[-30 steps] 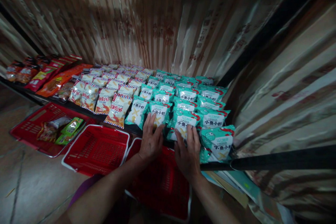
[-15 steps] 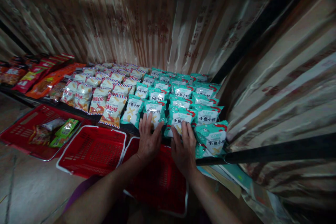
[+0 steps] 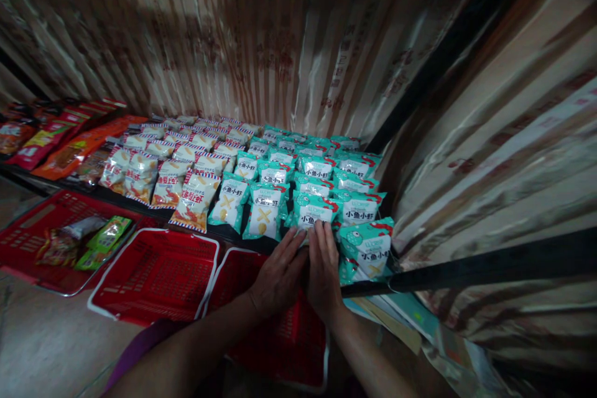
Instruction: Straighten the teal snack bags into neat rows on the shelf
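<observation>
Both hands meet at the lower front of a teal snack bag (image 3: 313, 208) in the front row of the shelf. My right hand (image 3: 323, 267) lies with its fingers stretched upward against this bag. Close beside it, my left hand (image 3: 282, 270) reaches in from the left, its straight fingers at the bag's lower left edge. Neither hand is wrapped round anything. Another teal bag (image 3: 268, 211) stands just left, and one more teal bag (image 3: 366, 252) leans at the shelf's right front corner. The bottom of the touched bag is hidden behind my fingers.
White shrimp snack bags (image 3: 193, 199) fill the shelf's middle, with orange and red packets (image 3: 60, 130) farther left. Red baskets stand on the floor below: a left basket (image 3: 28, 224) holding packets, a middle basket (image 3: 158, 273) and a right basket (image 3: 280, 348). A dark rail (image 3: 466, 267) runs along the right.
My left hand has left the teal bag on the left and moved right, beside my right hand. My right hand stays at the same bag. The view has shifted slightly.
</observation>
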A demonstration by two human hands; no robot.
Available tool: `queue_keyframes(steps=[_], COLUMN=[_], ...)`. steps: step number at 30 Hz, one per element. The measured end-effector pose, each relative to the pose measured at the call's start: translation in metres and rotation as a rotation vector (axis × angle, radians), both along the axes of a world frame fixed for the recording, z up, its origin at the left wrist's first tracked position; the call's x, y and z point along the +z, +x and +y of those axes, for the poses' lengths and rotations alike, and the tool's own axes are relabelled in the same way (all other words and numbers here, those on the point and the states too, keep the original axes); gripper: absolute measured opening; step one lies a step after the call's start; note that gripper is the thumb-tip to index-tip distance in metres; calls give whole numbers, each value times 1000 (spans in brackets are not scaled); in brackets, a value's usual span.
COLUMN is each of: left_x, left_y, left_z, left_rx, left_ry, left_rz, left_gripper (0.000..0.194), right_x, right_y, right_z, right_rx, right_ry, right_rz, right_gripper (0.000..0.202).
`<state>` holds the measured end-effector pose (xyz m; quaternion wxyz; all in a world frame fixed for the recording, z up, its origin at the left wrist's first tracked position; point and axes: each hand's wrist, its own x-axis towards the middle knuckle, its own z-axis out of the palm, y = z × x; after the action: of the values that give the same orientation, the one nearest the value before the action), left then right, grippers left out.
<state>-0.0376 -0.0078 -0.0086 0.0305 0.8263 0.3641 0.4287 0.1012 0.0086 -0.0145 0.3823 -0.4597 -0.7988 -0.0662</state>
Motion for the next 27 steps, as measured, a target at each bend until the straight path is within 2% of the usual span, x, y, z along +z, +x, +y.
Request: queue_keyframes(steps=[5, 12, 17, 22, 27], left_x=[-4, -4, -7, -12, -7], left_y=[0, 3, 6, 10, 14], left_z=[2, 0, 0, 4, 8], left_rx=[22, 3, 11, 91, 208], left_ry=[-17, 10, 3, 66, 117], left_rz=[-6, 41, 62, 116, 164], left_gripper=[51, 55, 52, 49, 48], right_x=[4, 18, 18, 26, 45], right_y=[-2, 4, 10, 20, 36], right_z=[-5, -15, -22, -32, -35], right_rx=[-7, 93, 89, 97, -20], right_ry=[42, 108, 94, 181, 238], right_rz=[0, 10, -12, 10, -23], right_gripper=[67, 64, 58, 58, 62])
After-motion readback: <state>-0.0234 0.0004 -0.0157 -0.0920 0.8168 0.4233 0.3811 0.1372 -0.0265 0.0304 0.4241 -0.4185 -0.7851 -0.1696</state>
